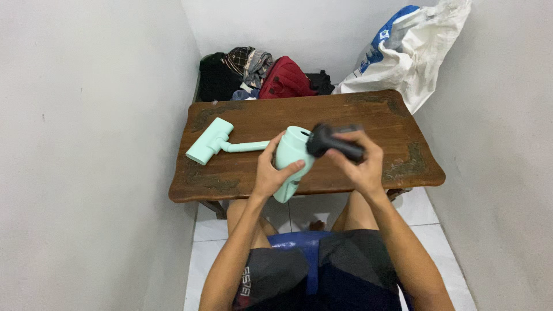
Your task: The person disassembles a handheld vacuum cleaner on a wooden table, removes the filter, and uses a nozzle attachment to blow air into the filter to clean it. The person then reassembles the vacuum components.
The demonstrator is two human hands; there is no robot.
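1. At the centre of the frame, a seated person holds a mint-green handheld vacuum point(291, 155) over a dark carved wooden table point(368, 115).
2. The left hand point(272, 173) is closed around the vacuum's pale green body, thumb across its front and fingers wrapped behind.
3. The right hand point(360, 161) is closed around a black handle piece point(334, 144) that meets the top of the green body, just right of centre.
4. A thin green tube runs left from the body to a flat floor head point(208, 141), which rests on the table at centre left.
5. Judged from this grip, the black piece is being worked at its joint with the body. It would go best with the left hand holding the body steady while the right hand moves squarely along the joint, so the long tube does not swing.
6. The floor head lies close to the table's left edge, and a twist of the body could drag it off.
7. Room is tight. White walls close in at left and right, and the table fills most of the gap between them.
8. At the top of the frame, beyond the far table edge, lie a pile of clothes with a red bag point(285, 78) and a white plastic sack point(415, 46) at upper right.
9. The freest space is above the table's bare right half and over the person's lap at the bottom.
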